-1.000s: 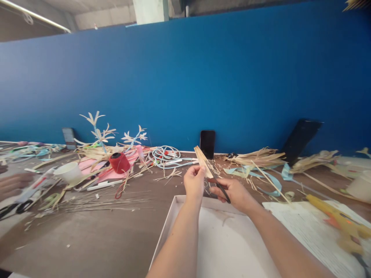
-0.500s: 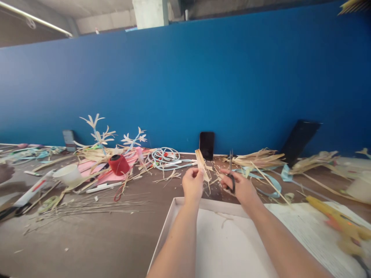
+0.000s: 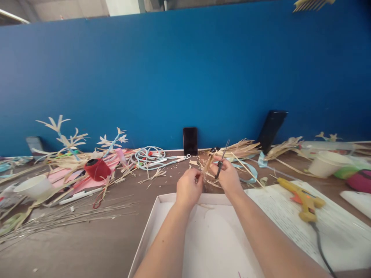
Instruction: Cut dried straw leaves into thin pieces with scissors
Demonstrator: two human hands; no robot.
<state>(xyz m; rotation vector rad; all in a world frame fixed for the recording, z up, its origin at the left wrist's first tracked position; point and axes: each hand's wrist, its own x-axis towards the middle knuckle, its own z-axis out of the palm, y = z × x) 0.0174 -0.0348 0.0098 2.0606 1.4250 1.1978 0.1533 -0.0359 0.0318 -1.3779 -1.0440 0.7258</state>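
My left hand (image 3: 189, 186) is closed, thumb and fingers pinching the lower end of a strip of dried corn husk (image 3: 206, 166). Dark-handled scissors (image 3: 220, 165) are held in my right hand (image 3: 228, 177), their blades pointing up and to the right. The right fingertips reach the upper part of the husk strip, though whether they grip it is too blurred to tell. Both hands are above the far edge of a shallow white box (image 3: 218, 239). Small husk scraps (image 3: 213, 184) lie on the table just beyond that edge.
A phone (image 3: 190, 141) leans on the blue partition (image 3: 179, 69). To the left are a red thread spool (image 3: 97, 170), a coiled light-blue cord (image 3: 147, 157) and husk flowers (image 3: 71, 142). On the right, a yellow glue gun (image 3: 303, 199) rests on printed paper (image 3: 333, 239), beside husk bundles (image 3: 243, 148).
The view has turned right, so the table things appear further left. My right hand has come closer to my left, the scissors have tilted rightward, and the husk strip shows less broadly.
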